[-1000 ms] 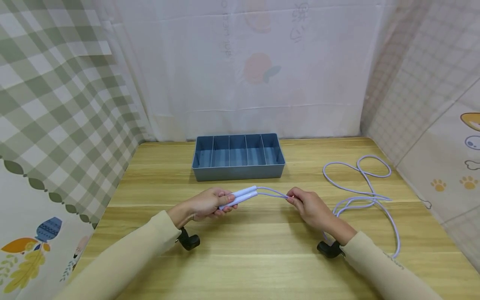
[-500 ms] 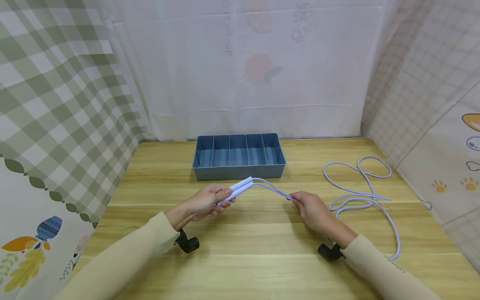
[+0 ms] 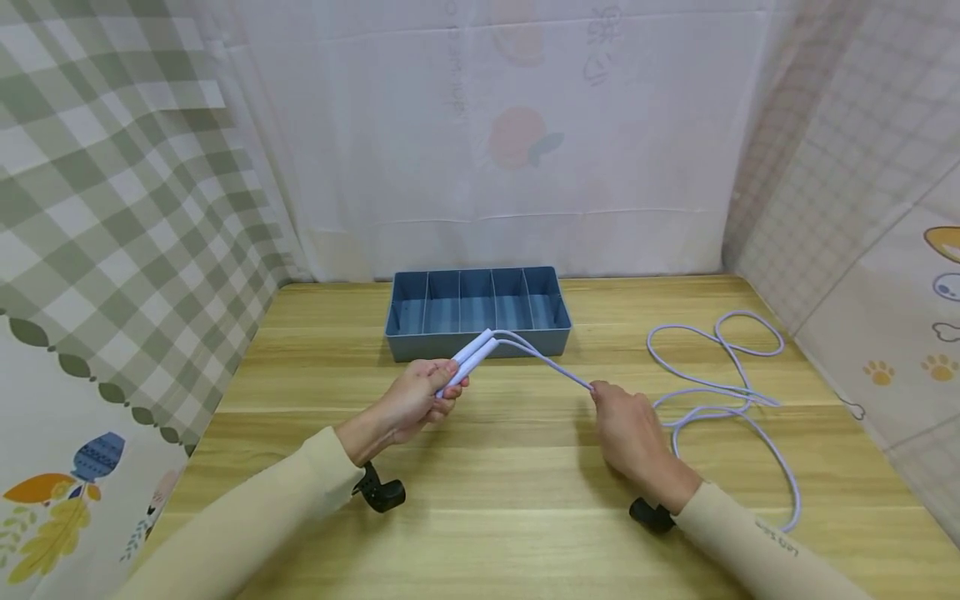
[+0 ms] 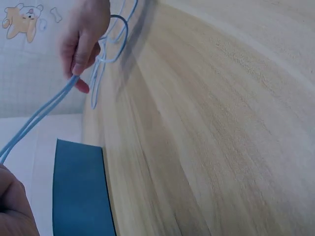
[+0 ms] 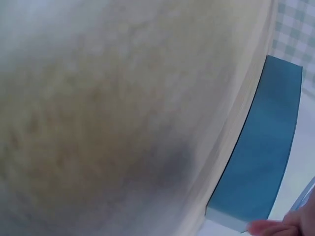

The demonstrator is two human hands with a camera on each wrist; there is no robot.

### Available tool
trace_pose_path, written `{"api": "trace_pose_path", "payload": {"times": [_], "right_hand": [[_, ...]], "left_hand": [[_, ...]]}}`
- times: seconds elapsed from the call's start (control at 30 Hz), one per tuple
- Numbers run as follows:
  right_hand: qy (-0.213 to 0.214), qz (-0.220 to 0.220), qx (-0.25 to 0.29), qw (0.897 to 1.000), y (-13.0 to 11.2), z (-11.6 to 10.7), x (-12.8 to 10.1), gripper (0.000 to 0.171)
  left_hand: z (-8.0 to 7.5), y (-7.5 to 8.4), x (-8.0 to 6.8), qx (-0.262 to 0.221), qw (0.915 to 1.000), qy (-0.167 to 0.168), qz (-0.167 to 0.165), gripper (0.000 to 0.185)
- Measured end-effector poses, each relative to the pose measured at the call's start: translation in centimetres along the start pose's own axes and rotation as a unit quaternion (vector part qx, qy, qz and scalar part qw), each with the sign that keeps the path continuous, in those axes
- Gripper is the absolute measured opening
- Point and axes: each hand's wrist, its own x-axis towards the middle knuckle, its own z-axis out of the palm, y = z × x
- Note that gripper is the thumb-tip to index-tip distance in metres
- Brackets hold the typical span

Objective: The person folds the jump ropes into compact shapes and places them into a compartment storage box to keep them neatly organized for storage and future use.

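A pale lavender jump rope has two slim handles (image 3: 476, 353) lying side by side, tilted up to the right. My left hand (image 3: 420, 396) grips both of them at their lower ends, thumb on top. From the handles two strands of rope (image 3: 551, 363) run together to my right hand (image 3: 633, 433), which pinches them, as the left wrist view also shows. Past that hand the slack rope (image 3: 776, 450) lies in loose loops on the right of the table. In the right wrist view only a bit of the right hand (image 5: 290, 223) shows, at the lower corner.
A blue-grey tray (image 3: 477, 345) with several compartments stands at the back of the wooden table (image 3: 510, 533), just behind the handles. A white curtain (image 3: 360, 167) hangs behind it, and printed cloths line both sides.
The left hand has tilted the handles more steeply upward, and their tips now overlap the tray's front. My right hand has shifted slightly right and turned, its back now facing up.
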Motion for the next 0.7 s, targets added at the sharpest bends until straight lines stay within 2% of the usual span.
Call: {"api": "trace_pose_path", "payload": {"times": [0.13, 0.2, 0.33, 0.47, 0.57, 0.7], "right_hand": [[0.015, -0.06, -0.033, 0.998, -0.7, 0.1, -0.4, 0.009], [0.019, -0.103, -0.05, 0.993, -1.2, 0.3, -0.5, 0.016], [0.023, -0.22, -0.09, 0.971, -2.5, 0.7, -0.3, 0.017], [0.015, -0.298, -0.087, 0.95, -3.7, 0.5, 0.4, 0.015], [0.024, -0.34, -0.064, 0.938, -4.1, 0.2, 1.2, 0.01], [0.049, -0.385, -0.017, 0.922, -4.1, -0.3, 2.2, 0.018]], "left_hand": [[0.4, 0.1, 0.0, -0.009, 0.9998, 0.017, 0.006, 0.031], [0.8, 0.1, 0.1, -0.009, 0.9996, 0.024, 0.009, 0.031], [1.9, 0.0, 0.6, 0.018, 0.9992, 0.033, 0.012, 0.031], [3.1, -0.3, 1.0, 0.088, 0.9956, 0.029, 0.015, 0.033], [3.6, -0.5, 1.1, 0.168, 0.9854, 0.022, 0.021, 0.033], [3.8, -0.7, 1.2, 0.27, 0.9621, 0.001, 0.039, 0.032]]}}
